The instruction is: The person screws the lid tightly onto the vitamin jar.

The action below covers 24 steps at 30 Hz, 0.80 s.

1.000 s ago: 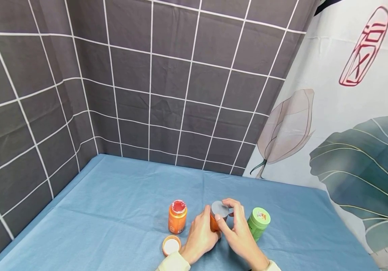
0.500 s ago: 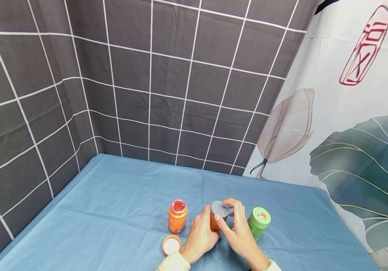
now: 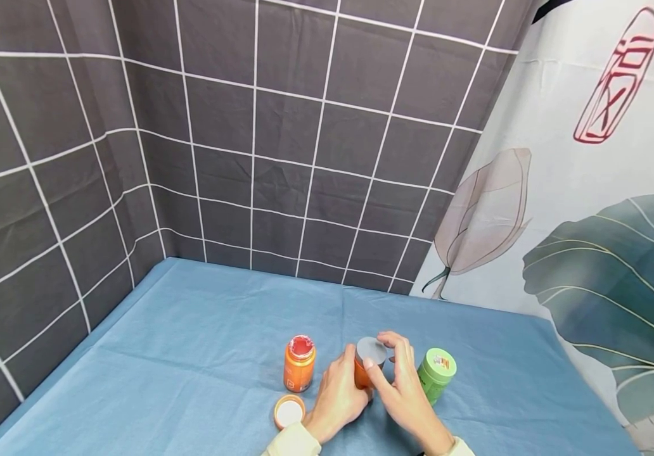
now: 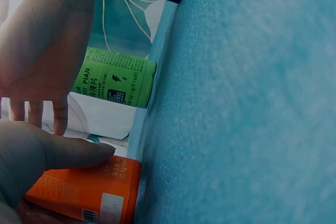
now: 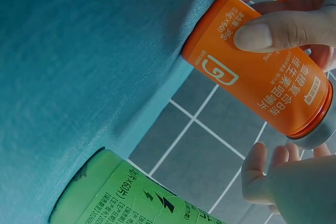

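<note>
An orange supplement bottle (image 3: 362,377) with a flat grey lid (image 3: 370,350) stands upright on the blue cloth. My left hand (image 3: 339,397) wraps round its body, thumb lying across the printed label in the right wrist view. Thumb and fingers of my right hand (image 3: 405,387) pinch the lid from its near and right edges. The lid sits on the bottle's top; whether it is loose or tight I cannot tell. In the left wrist view the bottle's lower part (image 4: 86,190) touches the cloth, and my right hand (image 4: 47,35) shows above.
A second orange bottle (image 3: 298,372), uncapped with a red rim, stands left of my hands. Near it an orange cap (image 3: 289,413) lies with its white inside up. A green bottle (image 3: 435,379) stands close to my right hand. Dark gridded fabric (image 3: 281,171) hangs behind.
Hardly anything moves: the right hand's fingers shift very slightly on the grey lid. The left hand and the bottles stay where they were.
</note>
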Each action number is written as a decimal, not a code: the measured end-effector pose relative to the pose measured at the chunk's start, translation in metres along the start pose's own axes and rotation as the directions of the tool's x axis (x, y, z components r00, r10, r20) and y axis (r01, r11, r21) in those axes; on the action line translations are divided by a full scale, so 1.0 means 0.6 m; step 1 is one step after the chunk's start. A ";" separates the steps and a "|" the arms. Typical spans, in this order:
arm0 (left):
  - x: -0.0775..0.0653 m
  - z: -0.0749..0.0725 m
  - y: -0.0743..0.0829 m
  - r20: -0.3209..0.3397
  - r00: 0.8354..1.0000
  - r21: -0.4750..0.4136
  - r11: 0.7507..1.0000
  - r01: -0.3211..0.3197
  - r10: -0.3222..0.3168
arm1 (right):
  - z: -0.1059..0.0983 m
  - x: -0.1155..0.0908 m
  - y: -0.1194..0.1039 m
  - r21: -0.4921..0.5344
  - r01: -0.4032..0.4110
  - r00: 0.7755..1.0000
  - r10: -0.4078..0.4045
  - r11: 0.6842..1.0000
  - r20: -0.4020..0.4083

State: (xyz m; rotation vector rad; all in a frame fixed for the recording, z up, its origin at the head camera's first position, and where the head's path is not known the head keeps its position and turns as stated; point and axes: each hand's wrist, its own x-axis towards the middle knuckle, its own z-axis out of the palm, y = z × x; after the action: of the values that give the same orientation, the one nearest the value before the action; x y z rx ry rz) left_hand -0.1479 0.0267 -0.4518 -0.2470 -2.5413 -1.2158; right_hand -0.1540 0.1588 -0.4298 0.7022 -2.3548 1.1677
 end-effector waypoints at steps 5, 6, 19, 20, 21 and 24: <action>-0.001 0.000 0.000 0.000 1.000 -0.005 1.000 -0.001 0.001 | 0.000 -0.002 0.001 0.004 0.003 0.999 -0.003 1.000 0.034; -0.001 0.000 0.000 -0.002 1.000 -0.007 1.000 -0.003 0.003 | 0.000 -0.003 0.001 0.004 0.009 0.999 -0.009 1.000 0.046; -0.001 0.000 0.001 -0.016 1.000 0.002 1.000 -0.016 0.016 | -0.002 -0.001 0.001 0.043 -0.008 0.999 0.006 0.999 0.050; -0.001 0.000 0.001 -0.020 1.000 0.005 1.000 -0.019 0.019 | -0.002 -0.001 0.001 0.045 -0.006 0.999 0.004 0.999 0.046; -0.001 0.000 0.001 -0.023 1.000 0.007 1.000 -0.020 0.021 | -0.002 -0.001 0.002 0.046 0.001 0.999 -0.003 0.999 0.047; 0.000 -0.001 0.001 -0.029 0.999 0.013 1.000 -0.023 0.023 | -0.001 0.000 0.004 0.045 0.017 0.999 -0.019 0.999 0.050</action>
State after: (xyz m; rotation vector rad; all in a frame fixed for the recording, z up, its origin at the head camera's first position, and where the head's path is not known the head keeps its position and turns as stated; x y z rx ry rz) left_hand -0.1473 0.0268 -0.4510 -0.2529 -2.5141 -1.1854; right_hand -0.1551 0.1606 -0.4309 0.7753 -2.3648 1.2121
